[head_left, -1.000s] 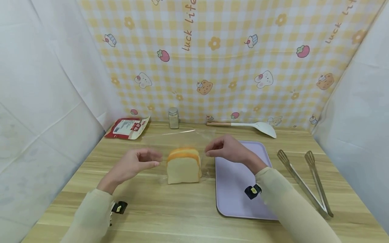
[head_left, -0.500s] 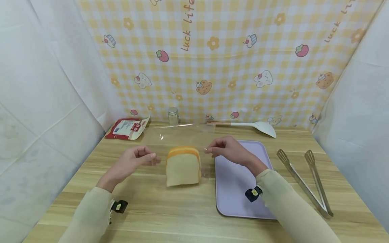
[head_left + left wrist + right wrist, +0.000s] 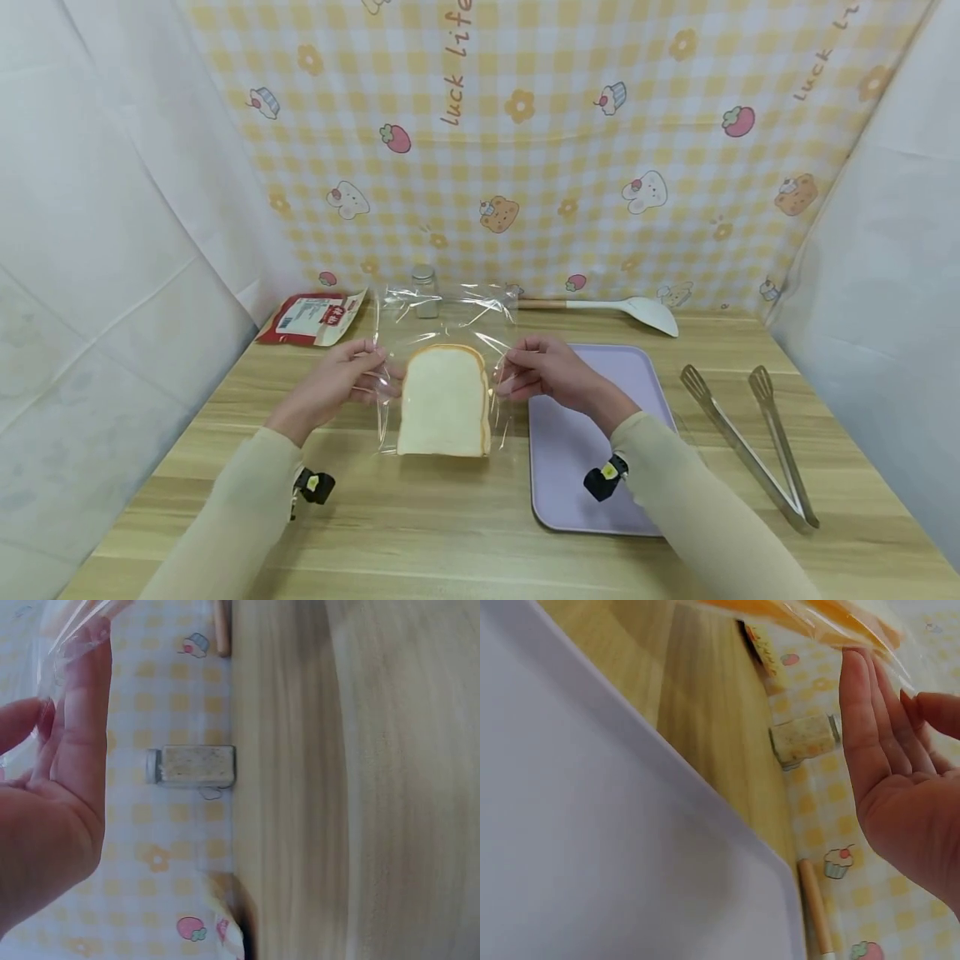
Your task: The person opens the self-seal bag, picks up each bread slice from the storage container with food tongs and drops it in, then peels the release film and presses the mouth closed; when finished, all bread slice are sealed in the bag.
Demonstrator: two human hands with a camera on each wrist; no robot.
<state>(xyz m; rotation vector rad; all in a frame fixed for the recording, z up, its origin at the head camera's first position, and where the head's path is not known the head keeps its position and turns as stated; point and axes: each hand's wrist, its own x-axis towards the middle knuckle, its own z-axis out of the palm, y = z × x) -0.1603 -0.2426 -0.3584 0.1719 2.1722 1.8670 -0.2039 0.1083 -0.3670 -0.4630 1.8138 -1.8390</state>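
A clear plastic bag (image 3: 483, 312) is held up, tilted toward the head camera, with slices of white bread (image 3: 444, 404) inside it. The slices stand stacked face-on, their orange-brown crust showing along the top and right side. My left hand (image 3: 347, 379) pinches the bag's left edge between thumb and fingers. On the opposite edge my right hand (image 3: 543, 371) pinches the film the same way. In the right wrist view the straight fingers (image 3: 859, 697) lie under the bag, right below the crust; the left wrist view shows the film at the left fingertips (image 3: 94, 637).
A lilac tray (image 3: 570, 492) lies under the right forearm, with metal tongs (image 3: 750, 458) to its right. Along the back are a red-and-white packet (image 3: 311, 317), a small glass jar (image 3: 196, 765) of pale seasoning, partly behind the bag, and a white turner (image 3: 652, 315) with a wooden handle.
The bag with the bread has been raised and tipped upright, so the front slice faces the head camera. Both hands have moved so their fingers reach behind the bag's edges.
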